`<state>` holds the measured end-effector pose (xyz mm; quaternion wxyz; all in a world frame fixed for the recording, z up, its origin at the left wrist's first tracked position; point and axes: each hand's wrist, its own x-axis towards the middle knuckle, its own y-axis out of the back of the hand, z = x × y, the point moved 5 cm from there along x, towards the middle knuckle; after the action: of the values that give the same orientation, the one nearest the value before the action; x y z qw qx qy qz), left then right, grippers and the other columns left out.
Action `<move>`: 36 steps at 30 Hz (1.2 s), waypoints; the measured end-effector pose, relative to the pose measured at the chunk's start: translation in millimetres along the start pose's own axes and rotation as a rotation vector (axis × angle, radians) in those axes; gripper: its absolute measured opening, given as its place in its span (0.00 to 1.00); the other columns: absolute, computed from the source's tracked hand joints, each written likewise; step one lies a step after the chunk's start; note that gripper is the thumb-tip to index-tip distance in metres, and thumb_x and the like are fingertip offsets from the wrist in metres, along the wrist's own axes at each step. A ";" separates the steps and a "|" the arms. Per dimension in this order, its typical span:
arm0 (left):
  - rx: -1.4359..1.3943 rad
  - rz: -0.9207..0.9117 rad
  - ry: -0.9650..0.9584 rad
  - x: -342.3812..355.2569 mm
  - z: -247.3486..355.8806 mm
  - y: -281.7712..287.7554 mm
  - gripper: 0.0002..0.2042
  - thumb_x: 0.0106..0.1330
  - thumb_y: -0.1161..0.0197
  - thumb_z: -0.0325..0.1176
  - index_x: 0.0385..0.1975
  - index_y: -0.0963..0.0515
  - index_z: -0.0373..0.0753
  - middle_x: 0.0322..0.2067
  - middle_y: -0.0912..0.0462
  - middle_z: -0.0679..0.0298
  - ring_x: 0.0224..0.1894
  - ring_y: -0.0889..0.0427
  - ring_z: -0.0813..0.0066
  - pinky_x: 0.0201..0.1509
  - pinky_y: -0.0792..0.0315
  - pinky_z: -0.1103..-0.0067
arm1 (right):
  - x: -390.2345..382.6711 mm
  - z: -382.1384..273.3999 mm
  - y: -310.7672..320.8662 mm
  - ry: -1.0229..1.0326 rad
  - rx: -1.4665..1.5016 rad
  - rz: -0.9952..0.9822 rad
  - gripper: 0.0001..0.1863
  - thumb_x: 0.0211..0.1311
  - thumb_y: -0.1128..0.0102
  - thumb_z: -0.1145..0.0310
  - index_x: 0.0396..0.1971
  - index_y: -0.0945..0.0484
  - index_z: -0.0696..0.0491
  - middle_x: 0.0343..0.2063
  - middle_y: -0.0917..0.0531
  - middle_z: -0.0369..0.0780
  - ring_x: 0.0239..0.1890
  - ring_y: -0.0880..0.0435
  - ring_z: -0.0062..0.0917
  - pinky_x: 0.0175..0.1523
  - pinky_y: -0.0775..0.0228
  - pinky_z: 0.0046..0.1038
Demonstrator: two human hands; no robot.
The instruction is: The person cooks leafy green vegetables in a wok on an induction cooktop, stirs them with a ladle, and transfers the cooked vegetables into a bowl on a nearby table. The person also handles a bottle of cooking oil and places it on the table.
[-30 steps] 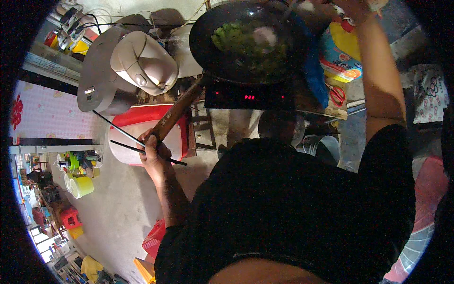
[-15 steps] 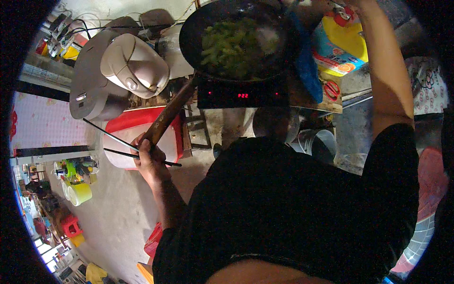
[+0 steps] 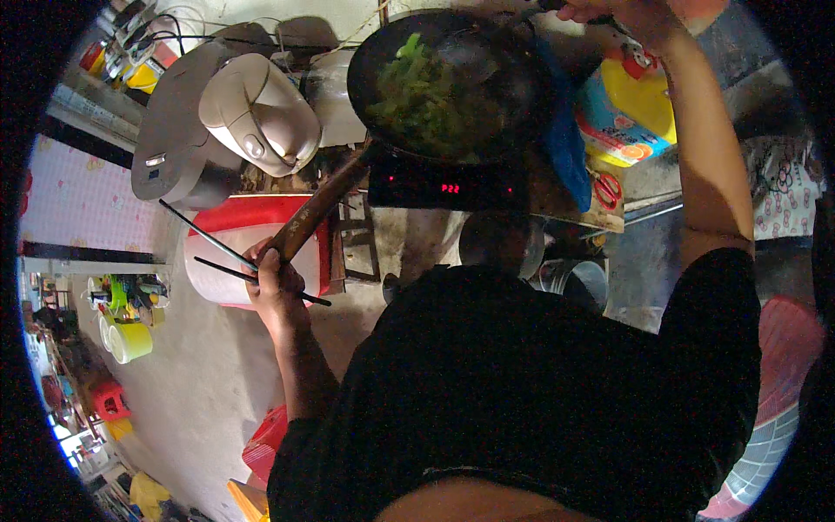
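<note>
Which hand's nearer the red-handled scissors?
Right. The right hand is beyond the red-handled scissors, near the picture's top edge; the left hand is well off to their left, gripping the wooden wok handle.

Left grip [image 3: 277,283] on wok handle [image 3: 317,205] (chopsticks [image 3: 209,235] too)

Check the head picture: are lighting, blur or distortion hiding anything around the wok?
Head view: the wok is dim inside and its greens look soft; the pale appliance shows bright highlights; the black shirt sinks into speckled darkness; a patch at far lower left is washed out; straight edges bend toward the rim; the top edge crops the right grip.
</note>
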<state>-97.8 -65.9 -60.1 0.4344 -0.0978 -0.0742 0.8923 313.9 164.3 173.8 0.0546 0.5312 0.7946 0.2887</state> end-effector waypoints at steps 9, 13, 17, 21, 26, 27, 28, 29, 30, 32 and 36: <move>0.004 -0.045 -0.004 -4.8 8.4 -5.0 0.10 0.60 0.44 0.33 0.38 0.29 0.37 0.15 0.36 0.73 0.12 0.43 0.88 0.15 0.49 0.87 | 17.7 109.5 -51.3 0.007 0.377 0.100 0.05 0.57 0.45 0.72 0.33 0.24 0.55 0.43 0.21 0.42 0.44 0.20 0.28 0.49 0.26 0.28; 0.012 -0.044 -0.005 -5.3 8.1 -4.7 0.10 0.60 0.44 0.33 0.39 0.30 0.36 0.16 0.37 0.74 0.13 0.44 0.89 0.15 0.49 0.87 | -31.8 29.8 -77.3 0.423 -0.231 -0.267 0.05 0.56 0.45 0.74 0.33 0.25 0.55 0.48 0.22 0.46 0.49 0.22 0.32 0.53 0.29 0.29; -0.008 -0.041 0.032 -4.8 5.6 -3.8 0.11 0.60 0.44 0.33 0.39 0.30 0.36 0.16 0.36 0.74 0.13 0.44 0.89 0.15 0.49 0.88 | -86.7 -60.4 -77.1 0.406 -0.340 -0.326 0.05 0.54 0.42 0.70 0.29 0.25 0.55 0.48 0.22 0.50 0.49 0.21 0.34 0.52 0.29 0.32; -0.002 -0.018 0.029 -6.0 5.8 -4.1 0.11 0.60 0.43 0.33 0.39 0.29 0.36 0.16 0.36 0.75 0.13 0.43 0.89 0.15 0.49 0.88 | -113.6 -88.5 -80.5 0.367 -0.143 -0.289 0.07 0.49 0.40 0.74 0.29 0.25 0.58 0.42 0.19 0.50 0.48 0.20 0.34 0.54 0.31 0.34; -0.015 0.018 0.048 -5.5 6.6 -4.1 0.10 0.59 0.42 0.33 0.38 0.29 0.38 0.17 0.34 0.74 0.13 0.42 0.89 0.15 0.48 0.88 | -105.5 -10.7 -89.3 0.344 -0.296 -0.139 0.07 0.50 0.42 0.79 0.32 0.24 0.57 0.43 0.19 0.48 0.47 0.19 0.32 0.52 0.30 0.30; -0.016 0.002 0.028 -5.4 7.8 -5.0 0.10 0.59 0.42 0.33 0.38 0.29 0.38 0.17 0.34 0.74 0.13 0.42 0.89 0.15 0.48 0.88 | -99.0 5.8 -88.4 0.312 -0.359 -0.107 0.08 0.50 0.42 0.79 0.32 0.25 0.57 0.44 0.19 0.48 0.47 0.19 0.31 0.51 0.31 0.28; -0.013 0.004 0.024 -5.4 8.1 -5.0 0.10 0.59 0.42 0.33 0.38 0.29 0.38 0.17 0.35 0.74 0.13 0.43 0.89 0.15 0.48 0.88 | -97.0 12.5 -89.7 0.420 -0.336 -0.054 0.08 0.49 0.43 0.80 0.32 0.25 0.57 0.44 0.19 0.48 0.47 0.20 0.31 0.51 0.31 0.28; -0.009 0.004 0.021 -5.3 8.2 -5.0 0.10 0.59 0.42 0.33 0.38 0.29 0.38 0.17 0.35 0.74 0.13 0.43 0.89 0.15 0.48 0.88 | -94.0 19.3 -92.8 0.460 -0.358 0.001 0.09 0.48 0.43 0.81 0.31 0.26 0.57 0.45 0.19 0.48 0.47 0.20 0.30 0.51 0.31 0.28; 0.000 0.001 0.010 -5.2 8.4 -5.1 0.10 0.59 0.42 0.33 0.39 0.29 0.38 0.17 0.35 0.74 0.13 0.43 0.89 0.15 0.48 0.87 | -91.7 23.7 -96.0 0.484 -0.359 0.093 0.09 0.48 0.43 0.82 0.31 0.26 0.57 0.45 0.20 0.48 0.47 0.20 0.30 0.51 0.31 0.28; 0.027 -0.010 0.006 -4.2 7.4 -5.1 0.11 0.59 0.42 0.33 0.39 0.29 0.38 0.17 0.35 0.75 0.13 0.43 0.89 0.15 0.49 0.87 | -90.6 25.5 -112.2 0.460 -0.361 0.040 0.09 0.47 0.42 0.82 0.31 0.26 0.56 0.45 0.20 0.48 0.46 0.20 0.30 0.51 0.31 0.29; 0.062 0.002 0.049 -2.6 2.7 1.2 0.13 0.61 0.43 0.39 0.41 0.27 0.38 0.18 0.34 0.73 0.14 0.39 0.87 0.15 0.46 0.86 | -113.8 2.7 -127.1 0.484 -0.492 -0.177 0.10 0.46 0.40 0.81 0.29 0.27 0.55 0.44 0.19 0.46 0.43 0.19 0.33 0.49 0.31 0.31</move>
<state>-97.8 -68.8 -57.5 0.4379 -0.1062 -0.0358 0.8920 260.6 31.6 80.8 0.0159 0.3477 0.7341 0.5830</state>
